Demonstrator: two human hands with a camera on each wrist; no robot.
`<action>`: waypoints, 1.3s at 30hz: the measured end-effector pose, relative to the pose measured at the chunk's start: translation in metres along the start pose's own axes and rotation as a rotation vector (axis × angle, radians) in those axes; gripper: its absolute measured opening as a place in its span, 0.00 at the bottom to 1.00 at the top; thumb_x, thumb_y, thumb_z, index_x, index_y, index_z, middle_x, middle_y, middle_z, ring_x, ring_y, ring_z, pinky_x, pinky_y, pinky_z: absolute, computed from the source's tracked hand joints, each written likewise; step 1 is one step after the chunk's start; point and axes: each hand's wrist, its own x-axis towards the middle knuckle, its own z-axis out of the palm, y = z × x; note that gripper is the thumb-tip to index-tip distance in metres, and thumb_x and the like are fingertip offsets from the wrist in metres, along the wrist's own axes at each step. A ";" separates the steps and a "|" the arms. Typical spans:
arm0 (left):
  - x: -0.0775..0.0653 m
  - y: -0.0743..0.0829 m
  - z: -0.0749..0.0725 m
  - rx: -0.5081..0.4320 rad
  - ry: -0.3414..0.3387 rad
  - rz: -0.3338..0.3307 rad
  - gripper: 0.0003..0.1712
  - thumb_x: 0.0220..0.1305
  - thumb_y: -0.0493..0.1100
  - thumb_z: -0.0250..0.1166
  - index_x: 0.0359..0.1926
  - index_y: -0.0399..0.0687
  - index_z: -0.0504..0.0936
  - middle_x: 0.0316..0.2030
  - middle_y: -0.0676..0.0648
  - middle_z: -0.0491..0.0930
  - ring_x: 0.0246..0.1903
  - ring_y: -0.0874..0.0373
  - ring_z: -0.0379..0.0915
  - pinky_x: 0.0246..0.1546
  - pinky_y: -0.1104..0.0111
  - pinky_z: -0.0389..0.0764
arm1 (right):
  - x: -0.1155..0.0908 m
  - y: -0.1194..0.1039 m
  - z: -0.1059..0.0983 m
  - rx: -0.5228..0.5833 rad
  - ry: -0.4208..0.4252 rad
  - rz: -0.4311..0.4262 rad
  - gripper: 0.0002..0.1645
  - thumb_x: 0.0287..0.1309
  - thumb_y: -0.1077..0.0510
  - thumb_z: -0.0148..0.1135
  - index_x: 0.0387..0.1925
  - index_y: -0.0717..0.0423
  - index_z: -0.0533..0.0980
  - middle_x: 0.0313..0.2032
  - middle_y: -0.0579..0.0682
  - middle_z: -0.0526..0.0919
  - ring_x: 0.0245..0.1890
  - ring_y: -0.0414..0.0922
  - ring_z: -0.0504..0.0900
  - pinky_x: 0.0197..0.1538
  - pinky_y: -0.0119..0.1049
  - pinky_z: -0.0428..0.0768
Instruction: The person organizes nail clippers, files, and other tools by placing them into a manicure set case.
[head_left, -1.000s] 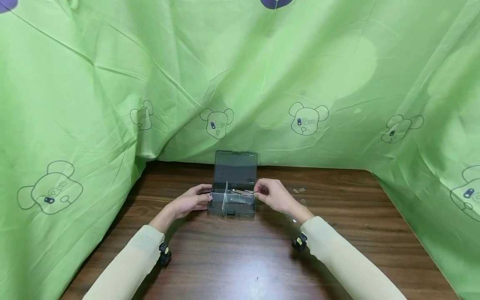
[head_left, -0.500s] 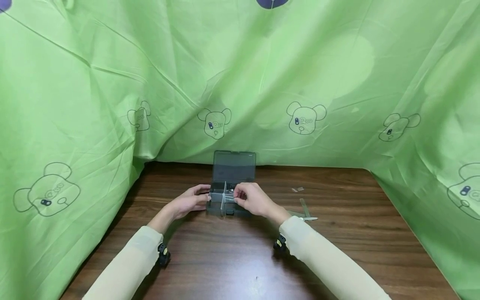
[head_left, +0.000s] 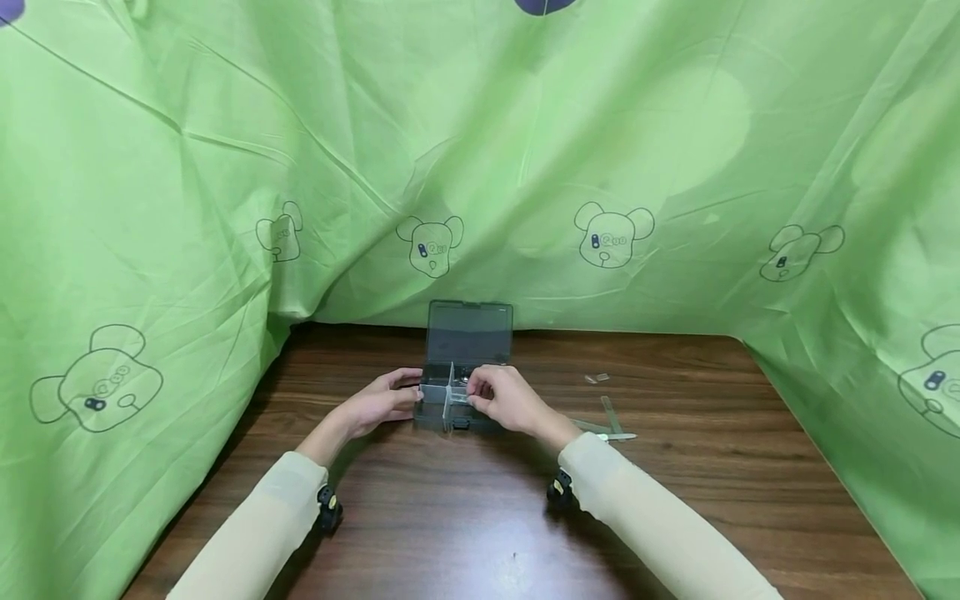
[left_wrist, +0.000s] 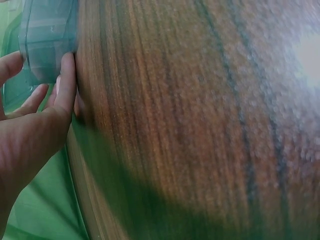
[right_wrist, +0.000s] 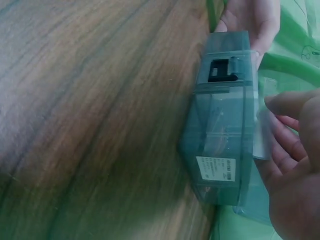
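Note:
A grey see-through compartment box (head_left: 461,424), its lid (head_left: 470,331) raised at the back, stands on the table. Whitish dividers (head_left: 434,393) split its inside. My left hand (head_left: 377,406) grips the box's left side, a finger at the rim and others lower against the wall in the left wrist view. Above the right half, my right hand (head_left: 512,402) pinches a thin clear plastic strip (right_wrist: 263,131) between thumb and fingers. That strip overlaps the upper edge of the box in the right wrist view. My right hand hides most of the right compartments from the head camera.
Two small clear pieces (head_left: 602,377) lie on the brown wooden table (head_left: 420,517), right of the box. Nearer my right forearm are a clear strip (head_left: 611,413) and a pale pointed piece (head_left: 621,437). Green cloth (head_left: 517,183) closes off the back and sides.
My right hand has moved left from the box's right edge to over its right compartments and then stays there. The left hand keeps its place on the box.

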 end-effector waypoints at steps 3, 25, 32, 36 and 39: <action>0.001 0.000 -0.001 0.004 0.001 0.001 0.37 0.79 0.39 0.60 0.82 0.42 0.55 0.74 0.34 0.64 0.71 0.40 0.68 0.71 0.45 0.73 | 0.000 0.001 -0.005 0.033 -0.015 -0.004 0.06 0.63 0.65 0.75 0.37 0.55 0.83 0.34 0.41 0.84 0.34 0.37 0.81 0.41 0.31 0.84; -0.001 0.000 0.001 0.021 0.017 -0.013 0.39 0.78 0.40 0.62 0.82 0.41 0.55 0.74 0.33 0.63 0.72 0.38 0.66 0.71 0.45 0.72 | -0.093 0.070 -0.100 -0.074 -0.003 0.133 0.07 0.59 0.66 0.77 0.37 0.56 0.85 0.32 0.39 0.84 0.32 0.37 0.81 0.38 0.33 0.84; 0.000 0.000 0.001 0.015 0.010 -0.003 0.40 0.78 0.39 0.62 0.82 0.40 0.54 0.74 0.33 0.64 0.71 0.38 0.67 0.71 0.45 0.72 | -0.134 0.094 -0.109 -0.104 0.017 0.184 0.09 0.57 0.67 0.77 0.35 0.54 0.84 0.29 0.39 0.82 0.30 0.36 0.79 0.34 0.32 0.81; -0.001 0.001 0.001 0.012 0.009 -0.006 0.39 0.78 0.39 0.62 0.82 0.41 0.54 0.74 0.33 0.64 0.71 0.38 0.67 0.72 0.44 0.71 | -0.150 0.098 -0.112 -0.116 0.001 0.190 0.09 0.57 0.67 0.77 0.35 0.53 0.84 0.29 0.37 0.81 0.30 0.37 0.79 0.33 0.31 0.80; -0.001 0.001 0.000 0.018 0.003 -0.006 0.39 0.79 0.39 0.61 0.82 0.41 0.54 0.75 0.33 0.63 0.72 0.37 0.66 0.72 0.44 0.71 | -0.159 0.098 -0.112 -0.122 -0.020 0.174 0.10 0.56 0.67 0.78 0.35 0.53 0.85 0.29 0.39 0.80 0.30 0.38 0.79 0.32 0.30 0.79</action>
